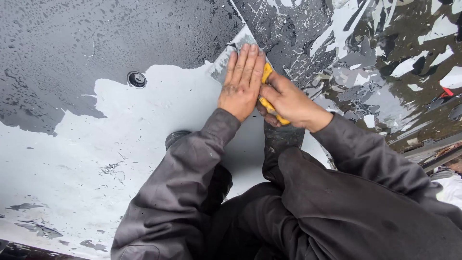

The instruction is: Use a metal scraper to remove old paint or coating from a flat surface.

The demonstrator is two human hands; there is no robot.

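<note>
Yellow scraper (267, 77) gripped in right hand (288, 101), left hand (242, 82) flat, fingers spread on panel (144, 125)

**Layout of hands, tool and panel**

The left hand (242, 79) lies flat on the wet dark-and-pale painted panel (96, 144), its fingertips over a loose grey strip of film (230, 54) at the panel's upper edge; the right hand (288, 102) sits just to its right, touching it, with the small yellow plastic scraper (266, 77) between the two; the round black button fitting (136, 79) lies well to the left; the litter of torn film scraps (375, 72) spreads to the right, beyond the panel edge.
</note>
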